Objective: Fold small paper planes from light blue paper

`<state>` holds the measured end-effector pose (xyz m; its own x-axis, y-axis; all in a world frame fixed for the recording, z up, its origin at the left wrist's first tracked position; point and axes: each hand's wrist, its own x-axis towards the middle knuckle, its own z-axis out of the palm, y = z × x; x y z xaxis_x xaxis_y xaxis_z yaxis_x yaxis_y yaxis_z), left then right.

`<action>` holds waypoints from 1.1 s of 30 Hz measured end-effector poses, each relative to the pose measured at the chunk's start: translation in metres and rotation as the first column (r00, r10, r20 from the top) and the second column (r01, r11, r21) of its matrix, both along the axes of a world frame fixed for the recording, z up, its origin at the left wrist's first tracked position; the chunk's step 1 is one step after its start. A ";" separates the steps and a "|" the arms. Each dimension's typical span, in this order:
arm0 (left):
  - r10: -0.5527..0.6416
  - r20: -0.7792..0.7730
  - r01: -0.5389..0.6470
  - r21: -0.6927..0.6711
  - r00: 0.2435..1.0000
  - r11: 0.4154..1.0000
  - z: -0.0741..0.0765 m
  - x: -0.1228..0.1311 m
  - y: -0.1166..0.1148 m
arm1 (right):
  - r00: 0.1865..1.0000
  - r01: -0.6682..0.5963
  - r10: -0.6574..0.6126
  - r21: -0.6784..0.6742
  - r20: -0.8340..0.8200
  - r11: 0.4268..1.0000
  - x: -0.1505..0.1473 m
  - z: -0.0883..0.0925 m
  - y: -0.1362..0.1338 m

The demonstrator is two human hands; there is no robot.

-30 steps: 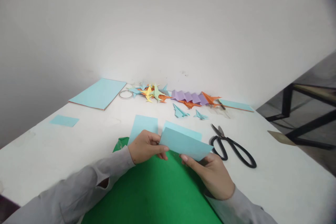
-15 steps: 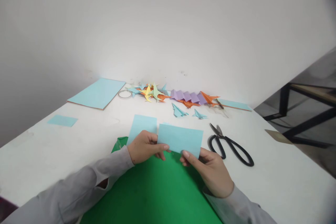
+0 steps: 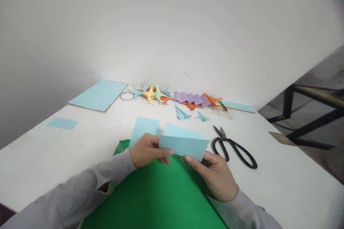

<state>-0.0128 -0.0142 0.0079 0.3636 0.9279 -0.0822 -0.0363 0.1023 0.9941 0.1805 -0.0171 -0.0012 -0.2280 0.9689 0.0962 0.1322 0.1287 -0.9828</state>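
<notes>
Both hands hold one light blue paper rectangle (image 3: 182, 145) just above a green sheet (image 3: 156, 196) on the white table (image 3: 282, 182). My left hand (image 3: 146, 149) pinches its left edge, thumb on top. My right hand (image 3: 215, 173) grips the lower right edge from underneath. The paper's near half tilts up toward me, with a fold running across it. A second light blue piece (image 3: 144, 128) lies flat just behind my left hand.
Black scissors (image 3: 233, 146) lie right of the hands. Folded paper planes (image 3: 158, 94), a purple pleated strip (image 3: 190, 98) and a tape ring (image 3: 127, 96) sit along the wall. A blue sheet stack (image 3: 99, 94) and a small blue slip (image 3: 63, 123) lie left. A black table frame (image 3: 309, 114) stands right.
The blue paper stood up flat facing me half a second ago; now its near half is bent over along a crease. Both hands stayed in place.
</notes>
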 end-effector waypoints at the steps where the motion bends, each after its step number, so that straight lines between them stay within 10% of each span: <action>1: 0.010 -0.012 -0.009 0.006 1.000 1.000 0.001 0.001 0.000 | 0.999 -0.033 0.033 0.008 -0.005 0.999 0.000 0.000 0.001; 9: 0.080 -0.153 -0.063 0.108 0.985 0.992 0.005 0.000 -0.001 | 1.000 0.026 -0.026 0.008 -0.010 1.000 0.001 0.004 0.005; 33: 0.345 0.115 -0.350 0.034 0.932 0.936 0.002 -0.002 0.003 | 0.986 -0.017 0.017 -0.002 -0.166 1.000 0.003 -0.006 0.004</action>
<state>-0.0150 -0.0107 0.0096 0.0214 0.9997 -0.0086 -0.1649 0.0120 0.9862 0.1832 -0.0134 -0.0072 -0.2256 0.9654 0.1304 -0.0346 0.1258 -0.9914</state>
